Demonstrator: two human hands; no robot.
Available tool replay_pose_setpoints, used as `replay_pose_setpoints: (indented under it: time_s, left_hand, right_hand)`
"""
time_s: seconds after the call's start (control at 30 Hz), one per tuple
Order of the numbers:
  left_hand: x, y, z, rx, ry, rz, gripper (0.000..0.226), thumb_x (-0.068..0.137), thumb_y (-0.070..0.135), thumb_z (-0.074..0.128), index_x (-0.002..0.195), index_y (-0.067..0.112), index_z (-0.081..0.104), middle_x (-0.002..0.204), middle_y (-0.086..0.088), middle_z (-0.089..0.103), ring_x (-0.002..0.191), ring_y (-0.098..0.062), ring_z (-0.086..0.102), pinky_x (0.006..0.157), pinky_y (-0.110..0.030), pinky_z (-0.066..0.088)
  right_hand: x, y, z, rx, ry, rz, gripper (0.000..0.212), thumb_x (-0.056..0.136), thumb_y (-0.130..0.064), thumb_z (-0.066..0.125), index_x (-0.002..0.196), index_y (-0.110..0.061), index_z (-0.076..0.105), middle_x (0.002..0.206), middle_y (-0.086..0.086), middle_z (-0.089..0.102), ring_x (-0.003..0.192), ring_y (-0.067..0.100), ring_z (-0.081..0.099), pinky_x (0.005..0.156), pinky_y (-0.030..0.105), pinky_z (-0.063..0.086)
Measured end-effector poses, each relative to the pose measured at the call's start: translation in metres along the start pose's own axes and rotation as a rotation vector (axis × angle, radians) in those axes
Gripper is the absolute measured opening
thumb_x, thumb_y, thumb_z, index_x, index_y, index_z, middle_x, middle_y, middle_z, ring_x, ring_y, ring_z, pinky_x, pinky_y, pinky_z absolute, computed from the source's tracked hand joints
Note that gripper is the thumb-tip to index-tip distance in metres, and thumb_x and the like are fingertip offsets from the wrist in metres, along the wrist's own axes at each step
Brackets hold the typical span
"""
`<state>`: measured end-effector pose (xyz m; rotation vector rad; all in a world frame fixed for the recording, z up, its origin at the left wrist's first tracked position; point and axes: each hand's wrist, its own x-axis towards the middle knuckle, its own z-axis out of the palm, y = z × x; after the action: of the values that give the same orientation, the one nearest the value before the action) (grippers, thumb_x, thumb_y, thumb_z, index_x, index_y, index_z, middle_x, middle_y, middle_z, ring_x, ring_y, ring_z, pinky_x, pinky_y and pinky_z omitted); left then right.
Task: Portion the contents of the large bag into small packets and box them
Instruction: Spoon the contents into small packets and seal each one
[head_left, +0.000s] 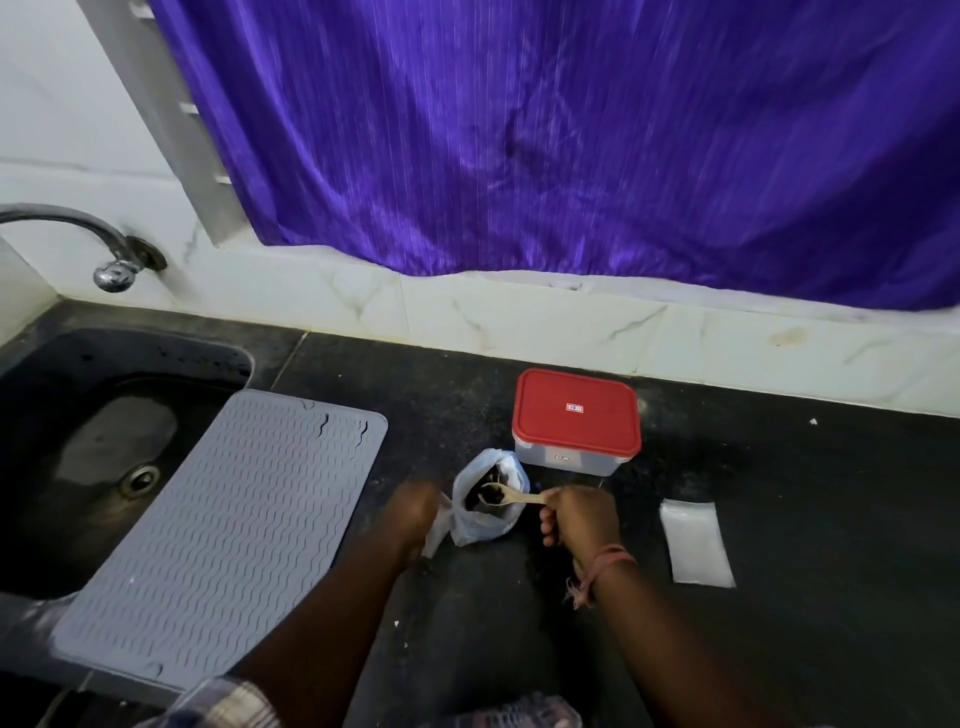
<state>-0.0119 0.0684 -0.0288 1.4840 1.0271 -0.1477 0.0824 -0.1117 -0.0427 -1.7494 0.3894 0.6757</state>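
No readable text anywhere. Only two marks, both on the box (574, 457) near the back edge of the worktop (779, 493): a small red, white and blue logo sticker (574, 409) at the middle of the red lid (575, 410), letters too small to make out; a second tiny label (560, 458) on the clear front wall just under the lid's rim, likewise illegible.

The left hand (413, 514) is motion-blurred, its fingers apparently hidden behind the plastic bag (485, 506), whose dark contents are too indistinct to identify, and both forearms are cut off by the bottom edge.
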Motion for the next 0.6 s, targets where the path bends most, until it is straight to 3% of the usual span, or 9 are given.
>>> replay_pose_setpoints:
  time_s: [0.1,0.2,0.3,0.37,0.5,0.6]
  left_hand:
    - [-0.001,-0.002,-0.004,0.088,0.031,0.011,0.033,0.1,0.01,0.053,0.127,-0.007,0.061,0.128,-0.028,0.063,0.076,-0.017,0.06,0.077,-0.037,0.056]
    - [-0.008,-0.001,-0.006,0.1,-0.006,-0.056,0.013,0.097,0.014,0.063,0.102,0.005,0.071,0.105,-0.021,0.07,0.089,-0.028,0.066,0.087,-0.041,0.057]
    - [-0.013,0.0,-0.008,0.079,0.024,-0.096,0.003,0.093,0.004,0.066,0.09,0.004,0.068,0.096,-0.021,0.069,0.078,-0.025,0.066,0.067,-0.032,0.057]
    - [-0.013,0.001,-0.008,0.096,0.046,-0.116,0.001,0.092,0.005,0.066,0.092,0.005,0.067,0.096,-0.019,0.07,0.081,-0.024,0.07,0.069,-0.031,0.059]
    - [-0.008,-0.002,-0.006,0.302,0.16,-0.06,0.02,0.097,0.026,0.062,0.107,0.01,0.066,0.106,-0.011,0.07,0.092,-0.022,0.07,0.088,-0.038,0.059]
    - [-0.013,-0.006,-0.002,0.427,0.198,0.019,0.021,0.1,0.025,0.058,0.109,0.008,0.065,0.108,-0.01,0.068,0.096,-0.019,0.066,0.086,-0.033,0.055]
  right_hand:
    - [-0.001,0.005,0.001,-0.016,-0.017,-0.06,0.021,0.09,-0.002,0.052,0.083,-0.003,0.072,0.058,0.013,0.061,0.044,0.022,0.053,0.042,0.028,0.043]
    - [-0.006,0.009,0.004,-0.083,-0.001,-0.134,0.026,0.087,-0.004,0.052,0.073,-0.01,0.073,0.059,0.013,0.065,0.047,0.025,0.058,0.047,0.033,0.048]
    - [-0.01,0.009,0.006,-0.115,0.026,-0.148,0.028,0.087,-0.005,0.05,0.071,-0.011,0.072,0.058,0.011,0.066,0.047,0.023,0.059,0.047,0.032,0.049]
    - [-0.012,0.01,0.007,-0.129,0.032,-0.146,0.029,0.087,-0.005,0.05,0.071,-0.012,0.073,0.057,0.01,0.067,0.047,0.023,0.06,0.048,0.033,0.05]
    - [-0.019,0.009,0.012,-0.239,0.038,-0.227,0.03,0.084,-0.009,0.048,0.071,-0.017,0.073,0.058,0.01,0.069,0.048,0.022,0.064,0.045,0.029,0.052]
    - [-0.017,0.008,0.015,-0.183,0.032,-0.167,0.029,0.086,-0.006,0.048,0.075,-0.015,0.074,0.058,0.01,0.068,0.047,0.022,0.062,0.047,0.031,0.053]
